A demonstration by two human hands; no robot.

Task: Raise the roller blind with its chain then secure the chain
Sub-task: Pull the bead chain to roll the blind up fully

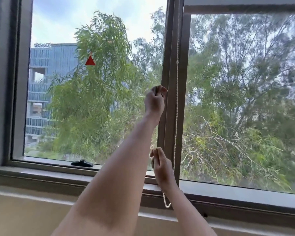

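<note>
Overhead, roller blind (pixel 243 5) raised, beaded chain (pixel 177 92) slack

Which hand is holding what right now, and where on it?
Both hands look pinched shut. The right hand seems to grip the chain just above its bottom loop; the left hand shows no chain, so its hold cannot be told.

Pale beaded chain (pixel 176 106), probably metal; matt brown window frame (pixel 172 48); smooth glass (pixel 95 99).
</note>
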